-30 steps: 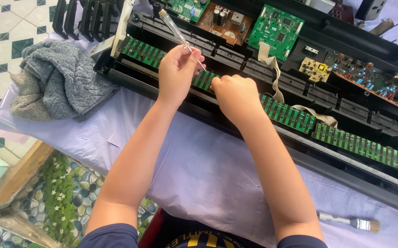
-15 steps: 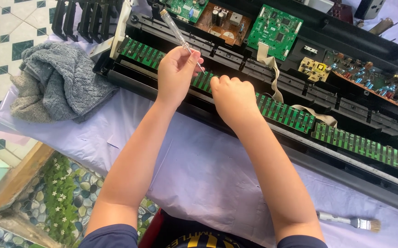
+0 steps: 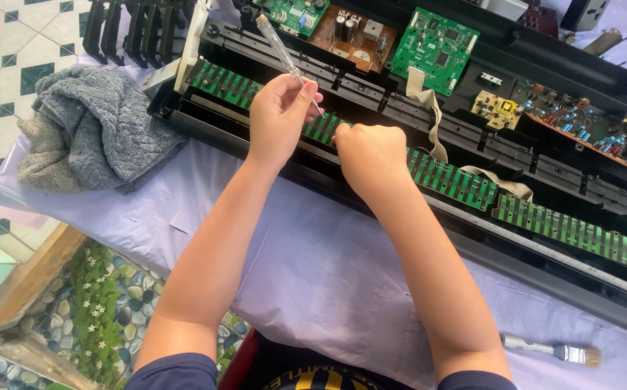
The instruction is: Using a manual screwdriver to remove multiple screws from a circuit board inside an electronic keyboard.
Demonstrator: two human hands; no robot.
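We find open room on the pale cloth (image 3: pixel 313 274) before the black chassis (image 3: pixel 544 260), broken only by a small brush (image 3: pixel 552 352) near our right elbow. A grey towel (image 3: pixel 89 130) blocks the far left. A ribbon cable (image 3: pixel 429 108) arches over the green strip board (image 3: pixel 458 180), beside our right hand (image 3: pixel 371 155).

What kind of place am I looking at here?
Likely a home or small repair bench: an opened keyboard chassis with bare circuit boards on a cloth-covered table, screwdriver in the left hand.
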